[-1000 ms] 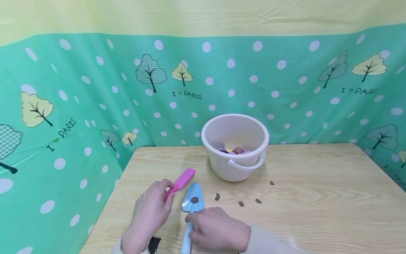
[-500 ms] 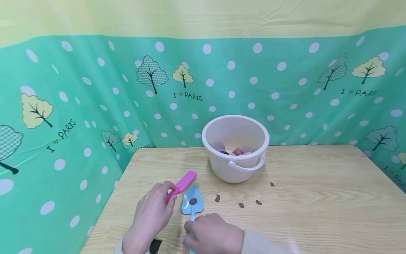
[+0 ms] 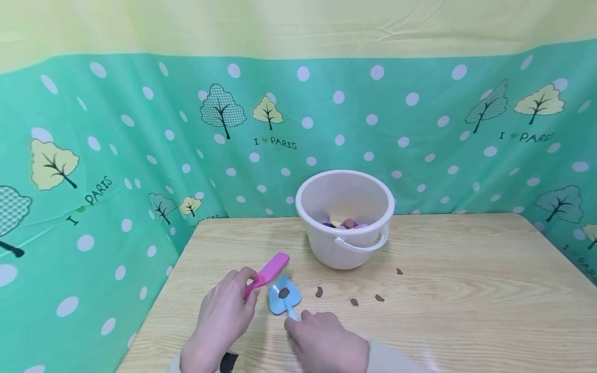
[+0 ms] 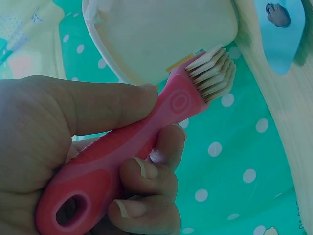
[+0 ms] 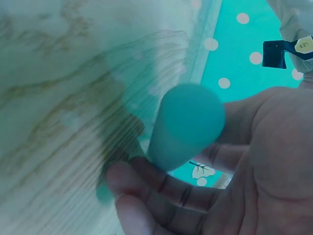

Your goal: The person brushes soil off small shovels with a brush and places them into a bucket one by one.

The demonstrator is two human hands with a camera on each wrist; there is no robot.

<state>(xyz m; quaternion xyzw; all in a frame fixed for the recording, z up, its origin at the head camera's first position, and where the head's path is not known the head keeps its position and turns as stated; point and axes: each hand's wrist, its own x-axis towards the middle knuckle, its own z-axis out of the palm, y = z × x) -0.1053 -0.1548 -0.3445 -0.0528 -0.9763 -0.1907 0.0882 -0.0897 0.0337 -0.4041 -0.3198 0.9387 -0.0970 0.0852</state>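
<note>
My left hand (image 3: 224,316) grips the handle of a pink brush (image 3: 274,268), thumb along one side and fingers curled round the other. The brush's pale bristles (image 4: 212,73) show in the left wrist view. Just below the brush head lies the blade of a small light-blue shovel (image 3: 293,298), carrying one dark brown scrap (image 3: 284,292). My right hand (image 3: 328,339) holds the shovel's handle, which slants down to the right and is mostly hidden under the hand. In the right wrist view the handle's rounded end (image 5: 188,122) pokes out between thumb and fingers.
A white bucket (image 3: 336,254) with its handle hanging in front stands at the back middle, purple, brown and yellow things inside. Several brown scraps (image 3: 354,302) are scattered on the wooden table (image 3: 466,269) right of the shovel. A green dotted curtain (image 3: 420,155) encloses the back and sides.
The shovel has turned so its handle slants to the lower right, and my right hand has shifted down and right with it. The brush has moved only slightly down and right.
</note>
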